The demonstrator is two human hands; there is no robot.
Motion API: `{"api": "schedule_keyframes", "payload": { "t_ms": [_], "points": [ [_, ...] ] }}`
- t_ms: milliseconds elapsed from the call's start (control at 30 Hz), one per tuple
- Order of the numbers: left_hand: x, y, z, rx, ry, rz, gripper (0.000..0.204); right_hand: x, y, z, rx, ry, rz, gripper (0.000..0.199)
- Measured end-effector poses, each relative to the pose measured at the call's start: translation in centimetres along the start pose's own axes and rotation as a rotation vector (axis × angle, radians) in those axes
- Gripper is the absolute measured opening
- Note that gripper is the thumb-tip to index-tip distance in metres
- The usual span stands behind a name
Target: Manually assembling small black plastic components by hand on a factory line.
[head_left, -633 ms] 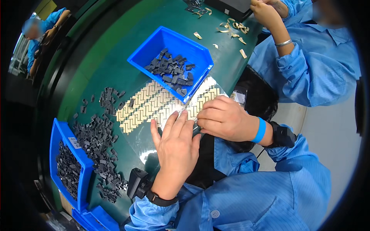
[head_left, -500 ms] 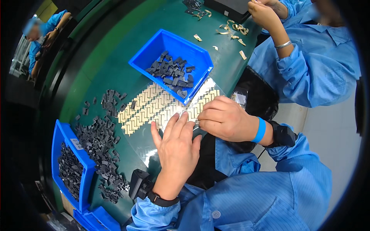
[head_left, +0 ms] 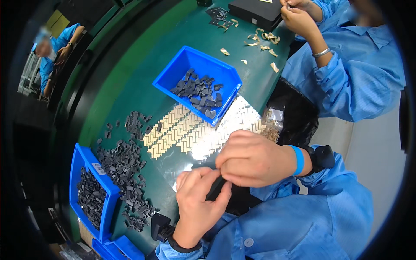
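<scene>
- A small dark part (head_left: 215, 189) was pinched between the two hands, just in front of the sheet of pale pieces (head_left: 190, 130) on the green table (head_left: 130, 82); only a narrow black strip of it showed, and its shape could not be told.
- The left hand (head_left: 198, 208) had its fingers curled and pressed together around the near end of the dark part.
- The right hand (head_left: 251, 159) was closed over the far end of the same part, fingertips pressed down on it; a blue band and a black watch sat at its wrist.
- The sheet of pale pieces was a clear plastic film carrying tan pieces in slanted rows, lying flat just beyond the hands.
- A blue bin (head_left: 182, 65) rested on the far edge of that sheet, tilted, and held a loose heap of dark grey parts (head_left: 199, 89).
- To the left of the sheet lay a scattered pile of dark parts (head_left: 123, 167) directly on the table.
- Left of that pile stood a second blue bin (head_left: 84, 158), filled with more of the same dark parts.
- Far beyond the sheet, another person's hands (head_left: 299, 19) worked beside a black box (head_left: 253, 11), with tan scraps (head_left: 262, 39) strewn near them.
- A black bag (head_left: 294, 112) sat at the table edge, right of the sheet.
</scene>
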State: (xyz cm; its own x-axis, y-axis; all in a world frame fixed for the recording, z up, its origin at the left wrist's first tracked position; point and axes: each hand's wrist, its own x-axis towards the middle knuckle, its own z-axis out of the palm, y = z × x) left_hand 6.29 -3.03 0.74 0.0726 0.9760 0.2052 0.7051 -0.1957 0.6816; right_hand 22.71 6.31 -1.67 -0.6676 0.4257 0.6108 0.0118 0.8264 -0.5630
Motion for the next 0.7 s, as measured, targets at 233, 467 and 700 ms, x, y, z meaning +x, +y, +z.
{"api": "schedule_keyframes", "payload": {
  "t_ms": [233,467,700],
  "points": [
    [-3.2,-0.3,-1.1,-0.323,0.108,-0.323,0.022,1.5,-1.5,1.6,-0.140,0.150,-0.158,0.011],
    [-5.8,-0.3,-0.4,-1.096,0.246,-0.449,0.024,1.1,-3.4,3.7,-0.220,0.164,-0.239,0.013],
    [-6.2,-1.2,0.1,-1.154,0.338,-0.428,0.020,1.3,-3.4,4.0,0.167,0.110,-0.067,0.022]
  ]
}}
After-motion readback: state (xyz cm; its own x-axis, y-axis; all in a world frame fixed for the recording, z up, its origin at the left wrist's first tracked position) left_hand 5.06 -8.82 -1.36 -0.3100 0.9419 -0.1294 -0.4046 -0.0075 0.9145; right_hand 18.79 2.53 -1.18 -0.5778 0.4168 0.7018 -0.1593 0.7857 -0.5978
